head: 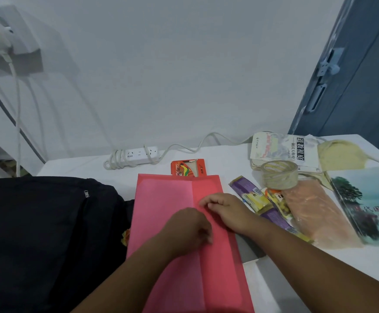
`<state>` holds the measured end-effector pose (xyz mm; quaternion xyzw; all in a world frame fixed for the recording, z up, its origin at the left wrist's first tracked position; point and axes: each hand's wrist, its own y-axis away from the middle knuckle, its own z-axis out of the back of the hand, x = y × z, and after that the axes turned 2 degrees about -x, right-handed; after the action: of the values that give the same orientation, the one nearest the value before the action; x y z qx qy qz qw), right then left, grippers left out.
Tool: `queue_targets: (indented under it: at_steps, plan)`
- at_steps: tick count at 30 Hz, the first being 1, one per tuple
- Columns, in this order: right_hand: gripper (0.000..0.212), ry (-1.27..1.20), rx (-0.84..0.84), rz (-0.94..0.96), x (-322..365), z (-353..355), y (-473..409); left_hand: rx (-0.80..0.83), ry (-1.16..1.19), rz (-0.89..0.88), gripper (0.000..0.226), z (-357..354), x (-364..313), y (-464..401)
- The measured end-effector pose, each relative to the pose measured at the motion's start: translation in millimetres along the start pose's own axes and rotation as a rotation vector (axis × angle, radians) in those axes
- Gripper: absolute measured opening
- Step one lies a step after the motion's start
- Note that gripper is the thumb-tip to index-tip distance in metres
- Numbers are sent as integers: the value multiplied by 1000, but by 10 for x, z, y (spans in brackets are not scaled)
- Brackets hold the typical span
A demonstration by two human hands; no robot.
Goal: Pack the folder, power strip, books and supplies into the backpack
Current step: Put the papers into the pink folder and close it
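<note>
The pink folder (184,222) lies flat on the white bench (319,267), just beside the black backpack (48,233); its flap seam runs down the middle. Both my hands rest on it: my left hand (188,229) has its fingers curled down on the cover, and my right hand (224,208) has curled fingers at the flap edge, though I cannot tell whether they pinch it. To do this well, I judge I should close the flap flat, grip one long edge firmly, and slide the folder in upright. Beyond it wait the power strip (138,155), books (283,152) and tape roll (279,175).
</note>
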<state>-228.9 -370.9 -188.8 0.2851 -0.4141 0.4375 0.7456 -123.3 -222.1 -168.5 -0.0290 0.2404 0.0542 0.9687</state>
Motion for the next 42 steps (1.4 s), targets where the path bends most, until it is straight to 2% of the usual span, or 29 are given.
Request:
queue_targets:
  at_steps: [6, 10, 12, 14, 16, 19, 22, 25, 27, 32, 36, 42]
  plan:
    - [20, -324, -54, -75, 68, 53, 8, 44, 77, -44, 10, 70, -48, -268]
    - [23, -368, -58, -90, 28, 67, 8, 75, 185, 31, 15, 153, 13, -389]
    - [23, -360, -64, -109, 17, 73, -3, 55, 270, 93, 16, 175, 49, -390]
    - [22, -346, -67, -115, 9, 72, -12, -14, 288, 83, 14, 154, 117, -363]
    - [21, -348, -70, -120, -11, 65, -13, -90, 173, 72, 8, 139, 220, -324]
    - [21, -369, -70, -123, -26, 72, -5, -150, 67, 124, 11, 190, 408, -224]
    - [18, -294, -47, -90, -7, 85, 22, -131, 24, 136, 9, 267, 506, -92]
    - [23, 11, -23, -1, -21, 73, 39, -109, -29, 151, 9, 312, 550, 47]
    - [27, 79, -8, 20, -12, 67, 46, -74, -82, 168, 10, 322, 556, 157]
    - [28, 93, -20, 32, -25, 61, 30, 65, -90, 26, 15, 315, 373, 368]
    - [27, 79, -32, 36, -38, 37, 35, 36, -185, -175, 16, 156, 144, 278]
    - [14, -54, -43, -8, -47, 40, 6, 63, -53, -77, 14, 34, -83, -113]
